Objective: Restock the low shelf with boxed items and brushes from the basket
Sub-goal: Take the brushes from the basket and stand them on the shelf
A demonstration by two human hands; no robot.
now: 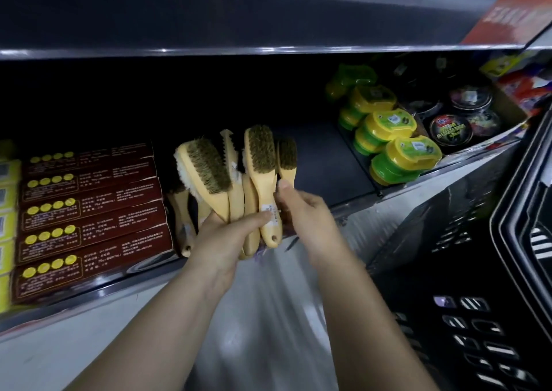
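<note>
1. At near lip of low shelf (322, 163), mid-frame: gripping fanned bunch of brushes (209, 166) w/ left hand (221, 241), fingers + thumb wrapped round the handles.
2. Pinching handle of rightmost brush (287, 157) w/ right hand (304, 214), thumb on top; nothing else held.
3. Long axes near-to-far: handles toward body, bristle heads pointing far into shelf.
4. Bare dark gap just far + right of bunch, between brown boxes (89, 208) at left and yellow-green tubs (400, 151) at right. Right hand nearer to it, so prob. peeling off that one brush, then sliding in head-first.
5. Pale smooth wood, stiff olive-brown bristles, some w/ white fluff. Shelved brushes (182, 220) lying left of bunch, by boxes.
6. Black slotted plastic basket (478, 316) at near right.
</note>
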